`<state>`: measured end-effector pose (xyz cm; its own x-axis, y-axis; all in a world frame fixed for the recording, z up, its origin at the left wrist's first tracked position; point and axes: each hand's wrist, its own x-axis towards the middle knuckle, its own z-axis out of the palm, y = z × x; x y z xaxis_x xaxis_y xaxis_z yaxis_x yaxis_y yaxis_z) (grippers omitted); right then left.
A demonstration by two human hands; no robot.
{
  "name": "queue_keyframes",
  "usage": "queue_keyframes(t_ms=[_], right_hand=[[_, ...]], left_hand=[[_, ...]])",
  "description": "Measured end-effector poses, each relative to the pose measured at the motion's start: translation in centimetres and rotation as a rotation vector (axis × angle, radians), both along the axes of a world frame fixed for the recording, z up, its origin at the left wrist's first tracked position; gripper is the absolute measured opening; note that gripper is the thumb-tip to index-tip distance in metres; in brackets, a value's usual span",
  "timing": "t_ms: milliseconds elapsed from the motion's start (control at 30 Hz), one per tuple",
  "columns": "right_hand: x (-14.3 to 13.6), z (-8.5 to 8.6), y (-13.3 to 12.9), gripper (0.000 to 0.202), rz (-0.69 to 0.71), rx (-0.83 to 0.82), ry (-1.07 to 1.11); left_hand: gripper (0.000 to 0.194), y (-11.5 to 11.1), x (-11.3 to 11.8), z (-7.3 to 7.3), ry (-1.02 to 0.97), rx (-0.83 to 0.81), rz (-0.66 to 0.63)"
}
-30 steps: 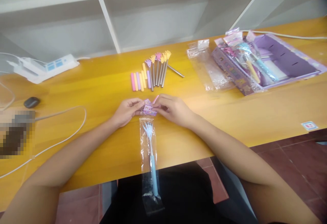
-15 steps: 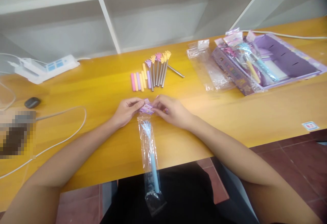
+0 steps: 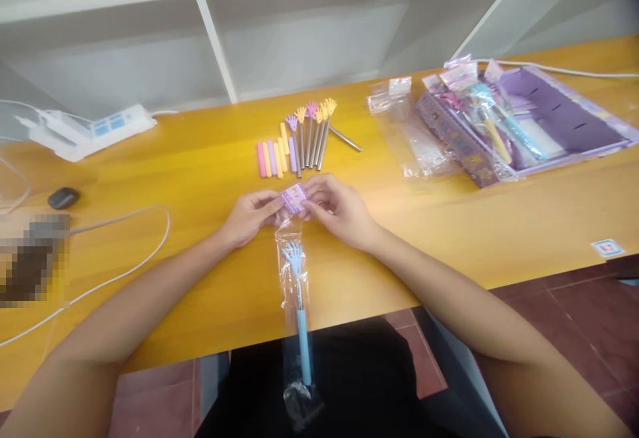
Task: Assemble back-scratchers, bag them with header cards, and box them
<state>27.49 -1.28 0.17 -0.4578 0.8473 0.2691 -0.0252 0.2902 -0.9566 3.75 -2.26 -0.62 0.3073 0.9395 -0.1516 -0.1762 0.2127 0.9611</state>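
Between my two hands is a small purple printed header card (image 3: 293, 199) at the top of a clear plastic bag (image 3: 286, 291). My left hand (image 3: 252, 217) pinches the card's left edge, thumb on top. My right hand (image 3: 342, 212) pinches its right edge, its fingertips partly hidden behind the card. Inside the bag lies a light blue back scratcher (image 3: 303, 345), hand-shaped end toward the card, its handle reaching past the table edge over my lap. Beyond my hands, several metal rods with coloured hand-shaped ends (image 3: 312, 135) lie beside several pastel handle tubes (image 3: 272, 158).
A purple box (image 3: 564, 118) at the right holds bagged back scratchers (image 3: 504, 122). Clear plastic bags (image 3: 399, 128) lie beside it. At the left are a white power strip (image 3: 102, 128), a black mouse (image 3: 63, 198) and a white cable (image 3: 144, 251). A sticker (image 3: 608, 247) marks the front edge.
The header card has risen slightly and turned so its printed face shows more. My right hand has shifted its fingers along it. The bagged back scratcher has swung slightly right.
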Motion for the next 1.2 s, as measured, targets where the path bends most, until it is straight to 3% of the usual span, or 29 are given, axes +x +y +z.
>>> queue_keyframes(t_ms=[167, 433, 633, 867, 1200], right_hand=[[0.3, -0.4, 0.2, 0.02, -0.1, 0.18, -0.147], [0.4, -0.1, 0.3, 0.015, -0.058, 0.217, -0.188], [0.7, 0.1, 0.3, 0.011, -0.016, 0.233, -0.237], [1.0, 0.5, 0.2, 0.004, 0.03, 0.379, -0.3], [1.1, 0.5, 0.3, 0.01, -0.093, 0.535, -0.37]], left_hand=[[0.045, 0.0, 0.1, 0.1, -0.007, -0.015, -0.006], [0.044, 0.0, 0.0, -0.4, 0.002, -0.013, 0.025], [0.038, 0.2, -0.2, -0.9, 0.052, 0.099, 0.035], [0.034, 0.2, -0.3, -1.3, 0.047, 0.073, 0.038], [0.042, 0.0, 0.2, 0.0, -0.018, -0.003, 0.041]])
